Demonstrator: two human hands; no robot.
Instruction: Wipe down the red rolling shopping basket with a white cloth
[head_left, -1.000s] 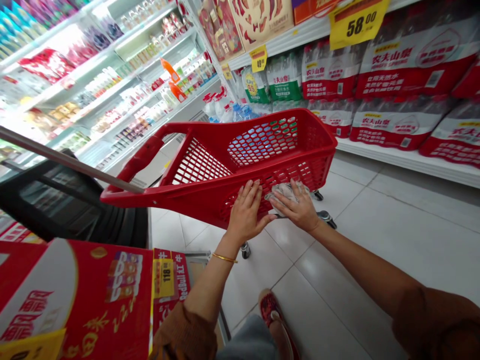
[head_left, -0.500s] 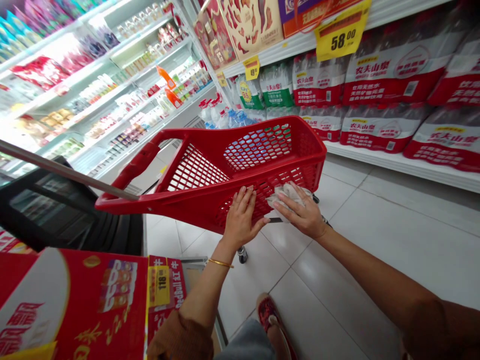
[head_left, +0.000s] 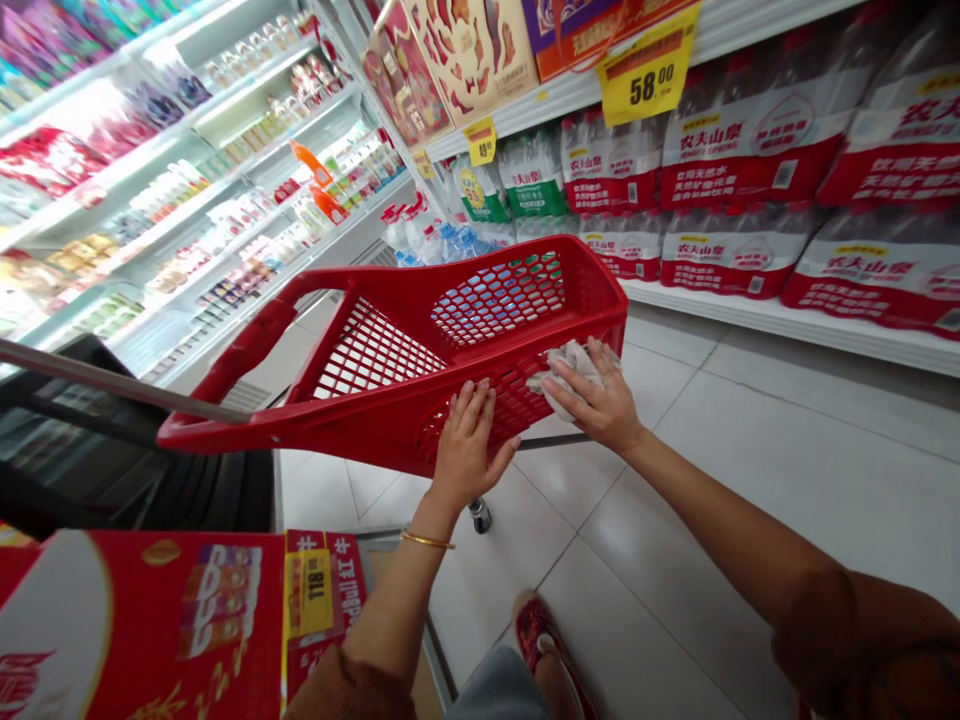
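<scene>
A red plastic shopping cart (head_left: 360, 420) with mesh sides stands across in front of me, its handle toward the left. My left hand (head_left: 469, 440) lies against the cart's near side, fingers stretched out and holding nothing. Farther right, my right hand (head_left: 604, 400) presses a crumpled, whitish cloth (head_left: 570, 365) onto the same side near the cart's front end. The cloth is partly hidden under the fingers. Inside, the cart's basket shows no goods. A caster wheel (head_left: 480, 515) is visible below.
Shrink-wrapped water bottles (head_left: 735, 240) fill the shelf at right, under a yellow price tag (head_left: 649, 75). A lit refrigerated case (head_left: 187, 190) stands at back left. Red drink cartons (head_left: 150, 620) are stacked at near left. A metal pole (head_left: 120, 380) crosses over the cart handle.
The view has shifted, so the cart and shelves sit slightly farther left. My right hand with the cloth has moved a little upward along the cart's side. My left hand stays against it.
</scene>
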